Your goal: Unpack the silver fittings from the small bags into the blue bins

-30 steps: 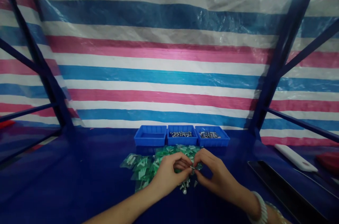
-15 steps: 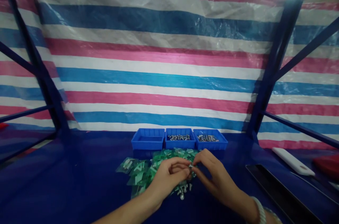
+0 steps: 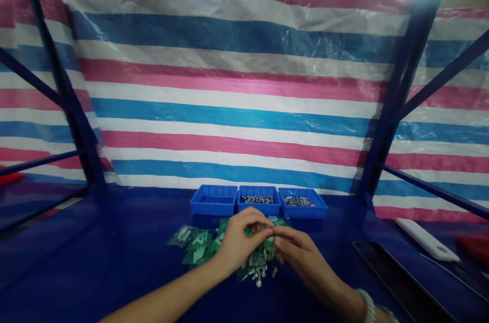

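My left hand (image 3: 240, 241) and my right hand (image 3: 301, 251) meet at the fingertips above a pile of small clear bags with green print (image 3: 200, 246). The fingers of each are pinched together, and whatever lies between them is too small to make out. Loose silvery screws (image 3: 259, 277) lie on the blue table just below the hands, beside the bags. Part of the pile is hidden behind my hands and wrists.
Behind the pile stand three blue bins: a left one (image 3: 214, 207) with nothing visible inside, a middle one (image 3: 259, 208) and a right one (image 3: 303, 211) with small metal parts. A black phone-like slab (image 3: 397, 277) and a white device (image 3: 426, 239) lie at the right.
My left hand has risen slightly and my right hand's fingers have straightened and turned toward the left fingertips. More of the screws and bags below the hands now shows.
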### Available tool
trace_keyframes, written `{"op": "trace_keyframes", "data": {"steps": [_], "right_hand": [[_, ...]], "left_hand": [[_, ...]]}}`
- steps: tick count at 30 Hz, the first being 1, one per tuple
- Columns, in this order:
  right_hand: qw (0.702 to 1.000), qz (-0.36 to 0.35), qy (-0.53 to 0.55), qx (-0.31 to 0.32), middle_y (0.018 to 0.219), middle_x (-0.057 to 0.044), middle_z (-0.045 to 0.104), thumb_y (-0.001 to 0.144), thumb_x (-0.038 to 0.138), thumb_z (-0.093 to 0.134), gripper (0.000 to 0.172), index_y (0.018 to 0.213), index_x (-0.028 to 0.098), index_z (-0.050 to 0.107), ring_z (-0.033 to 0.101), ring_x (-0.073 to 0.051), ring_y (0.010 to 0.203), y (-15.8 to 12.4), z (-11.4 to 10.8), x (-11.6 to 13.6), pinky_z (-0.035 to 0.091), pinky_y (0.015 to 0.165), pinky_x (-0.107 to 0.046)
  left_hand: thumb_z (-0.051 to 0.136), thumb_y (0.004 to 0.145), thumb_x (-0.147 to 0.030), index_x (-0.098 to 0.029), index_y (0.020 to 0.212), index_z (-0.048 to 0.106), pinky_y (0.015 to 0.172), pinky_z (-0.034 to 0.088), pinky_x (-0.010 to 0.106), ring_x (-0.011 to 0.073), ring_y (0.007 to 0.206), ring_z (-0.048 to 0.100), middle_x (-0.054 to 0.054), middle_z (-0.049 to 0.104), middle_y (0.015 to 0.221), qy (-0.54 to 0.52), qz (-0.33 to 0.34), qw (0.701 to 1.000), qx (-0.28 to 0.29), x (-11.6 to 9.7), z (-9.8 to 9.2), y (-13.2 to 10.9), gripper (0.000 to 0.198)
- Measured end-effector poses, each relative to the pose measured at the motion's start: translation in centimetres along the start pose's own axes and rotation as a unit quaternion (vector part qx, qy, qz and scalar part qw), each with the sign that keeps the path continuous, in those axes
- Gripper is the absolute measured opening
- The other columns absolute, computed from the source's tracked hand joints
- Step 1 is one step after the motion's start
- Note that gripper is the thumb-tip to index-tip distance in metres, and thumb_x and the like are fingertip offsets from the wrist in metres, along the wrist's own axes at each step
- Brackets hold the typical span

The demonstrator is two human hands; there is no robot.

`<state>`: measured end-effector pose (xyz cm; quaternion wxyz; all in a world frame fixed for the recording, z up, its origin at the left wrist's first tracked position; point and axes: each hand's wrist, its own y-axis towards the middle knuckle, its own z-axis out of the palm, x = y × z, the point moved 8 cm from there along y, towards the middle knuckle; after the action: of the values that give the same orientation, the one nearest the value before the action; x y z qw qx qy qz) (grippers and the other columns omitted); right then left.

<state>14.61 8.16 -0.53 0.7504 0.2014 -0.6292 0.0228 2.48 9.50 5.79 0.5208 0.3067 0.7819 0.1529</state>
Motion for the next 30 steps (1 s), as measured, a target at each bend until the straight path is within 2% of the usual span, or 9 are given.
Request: {"op": "trace_keyframes", "data": {"steps": [3, 5, 7, 11, 16, 20, 23, 27, 30], "right_hand": [[0.991, -0.058, -0.121, -0.013, 0.100, -0.005, 0.058, 0.085, 0.032, 0.061, 0.036, 0.120, 0.023, 0.058, 0.053, -0.013, 0.073, 0.1, -1.0, 2.2, 0.044, 0.063, -0.027], [0.965, -0.097, -0.237, 0.053, 0.104, -0.005, 0.058, 0.084, 0.026, 0.061, 0.035, 0.119, 0.024, 0.058, 0.054, -0.016, 0.082, -0.1, -0.2, 3.7, 0.046, 0.069, -0.029], [0.913, -0.135, -0.353, 0.152, 0.099, -0.003, 0.061, 0.080, 0.019, 0.065, 0.029, 0.109, 0.023, 0.062, 0.055, -0.017, 0.088, -0.8, 1.4, 4.4, 0.046, 0.078, -0.031], [0.809, -0.159, -0.508, 0.248, 0.094, -0.001, 0.066, 0.073, 0.010, 0.068, 0.026, 0.097, 0.022, 0.063, 0.055, -0.020, 0.095, -2.1, 3.3, 3.7, 0.041, 0.087, -0.035], [0.757, -0.156, -0.585, 0.244, 0.100, -0.003, 0.066, 0.080, 0.007, 0.059, 0.023, 0.099, 0.020, 0.059, 0.055, -0.022, 0.099, -2.2, 3.7, 2.2, 0.042, 0.087, -0.037], [0.776, -0.176, -0.559, 0.232, 0.107, -0.006, 0.063, 0.084, 0.008, 0.055, 0.024, 0.105, 0.020, 0.059, 0.054, -0.022, 0.102, -2.2, 3.9, 3.2, 0.044, 0.090, -0.038], [0.838, -0.187, -0.475, 0.193, 0.106, -0.006, 0.060, 0.088, 0.007, 0.051, 0.026, 0.106, 0.022, 0.062, 0.056, -0.018, 0.100, -1.8, 3.4, 4.8, 0.046, 0.088, -0.032], [0.912, -0.204, -0.350, 0.070, 0.090, -0.003, 0.061, 0.089, 0.015, 0.057, 0.013, 0.097, 0.021, 0.064, 0.059, -0.014, 0.079, -1.2, 1.5, 6.1, 0.049, 0.069, -0.026], [0.914, -0.242, -0.325, 0.017, 0.082, -0.002, 0.064, 0.087, 0.017, 0.061, 0.007, 0.092, 0.021, 0.064, 0.058, -0.014, 0.071, -1.4, 0.9, 6.6, 0.048, 0.063, -0.026]], "left_hand": [[0.061, 0.078, -0.018, -0.019, 0.086, 0.072, 0.067, 0.049, 0.030, 0.0178, 0.075, 0.061, 0.006, 0.068, 0.087, 0.062, 0.001, 0.998, -0.026, 1.8, -0.9, 3.9, 0.014], [0.061, 0.070, -0.010, -0.019, 0.092, 0.071, 0.067, 0.049, 0.032, 0.0190, 0.075, 0.061, 0.007, 0.069, 0.089, 0.085, -0.006, 0.996, -0.018, 3.3, -1.0, 6.0, 0.026], [0.059, 0.060, -0.002, -0.019, 0.094, 0.071, 0.068, 0.049, 0.033, 0.0191, 0.073, 0.060, 0.007, 0.069, 0.093, 0.107, -0.011, 0.994, -0.004, 4.3, -1.1, 6.9, 0.040], [0.047, 0.052, 0.004, -0.021, 0.096, 0.071, 0.067, 0.049, 0.032, 0.0173, 0.072, 0.060, 0.006, 0.068, 0.101, 0.127, -0.001, 0.992, 0.027, 3.8, -0.7, 4.9, 0.055], [0.042, 0.057, 0.007, -0.021, 0.094, 0.069, 0.060, 0.046, 0.026, 0.0133, 0.067, 0.058, 0.004, 0.067, 0.100, 0.105, 0.006, 0.994, 0.035, 0.8, 0.1, 0.5, 0.054], [0.038, 0.057, 0.010, -0.021, 0.091, 0.068, 0.059, 0.043, 0.025, 0.0122, 0.066, 0.057, 0.002, 0.066, 0.100, 0.050, 0.007, 0.998, 0.026, -0.7, 0.3, -1.3, 0.055], [0.036, 0.052, 0.011, -0.021, 0.091, 0.067, 0.062, 0.044, 0.025, 0.0135, 0.074, 0.058, 0.002, 0.064, 0.103, 0.015, -0.001, 1.000, 0.018, -0.7, 0.3, -2.0, 0.059], [0.037, 0.053, 0.010, -0.019, 0.093, 0.061, 0.064, 0.047, 0.026, 0.0150, 0.075, 0.059, 0.002, 0.063, 0.089, -0.043, -0.046, 0.998, 0.004, -0.1, 0.7, -2.7, 0.055], [0.041, 0.058, 0.007, -0.019, 0.090, 0.056, 0.066, 0.050, 0.026, 0.0145, 0.072, 0.062, -0.001, 0.061, 0.076, -0.118, -0.093, 0.988, 0.022, 0.1, 1.8, -3.3, 0.044]]}}
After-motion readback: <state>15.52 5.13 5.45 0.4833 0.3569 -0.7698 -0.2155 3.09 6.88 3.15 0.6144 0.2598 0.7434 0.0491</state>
